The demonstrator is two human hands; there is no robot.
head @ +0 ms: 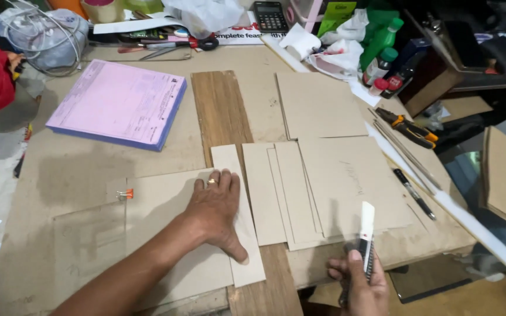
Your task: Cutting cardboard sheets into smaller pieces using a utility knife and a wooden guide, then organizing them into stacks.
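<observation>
Where the cardboard-covered worktable (pixel 89 158) is crowded, a pink paper pad (pixel 118 102), a wooden plank (pixel 221 108), a calculator (pixel 269 16), green bottles (pixel 382 41) and a black pen (pixel 414 193) are seen around overlapping cardboard sheets (pixel 335 181). The left hand (pixel 218 210) is laid flat, fingers spread and gripping nothing, on a narrow cardboard strip (pixel 247 234) lying across the plank. The right hand (pixel 361 281) is closed around a utility knife (pixel 366 234), held upright near the table's front edge, blade extended.

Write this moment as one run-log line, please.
left hand: flat on cardboard strip | right hand: holds utility knife, blade up | cardboard sheets: spread beside strip
</observation>
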